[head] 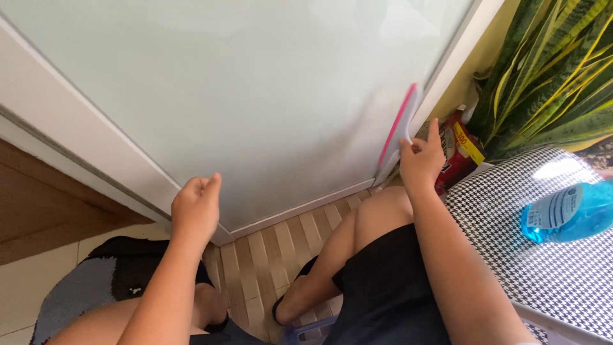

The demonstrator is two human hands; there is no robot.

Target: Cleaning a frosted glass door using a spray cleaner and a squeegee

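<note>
Where my right hand [421, 160] pinches its short white handle, the squeegee [399, 128] stands nearly upright with its pink blade edge laid against the frosted glass panel [255, 89], close to the panel's right edge and just above its lower right corner. I see the fingers of that hand closed round the handle, with the thumb raised beside it. My left hand [196, 207] is loosely curled, fingers folded toward the palm and holding nothing; its knuckles lie at the white frame [96, 153] along the panel's lower left edge, though I cannot tell whether they touch it. Below the frame runs a strip of pale wooden slats [281, 249], over which my bare knees and black shorts [389, 287] appear. To the left of the slats lies a dark and grey mat [96, 281] on pale floor tiles. Just right of the squeegee hand, a red and yellow box [461, 150] sits low against the wall. Beyond it rises a plant with long green, yellow-edged leaves [549, 70]. In the right foreground, a blue bottle with a pale label [568, 211] lies on its side upon a black and white houndstooth surface [511, 243], well apart from both hands.
</note>
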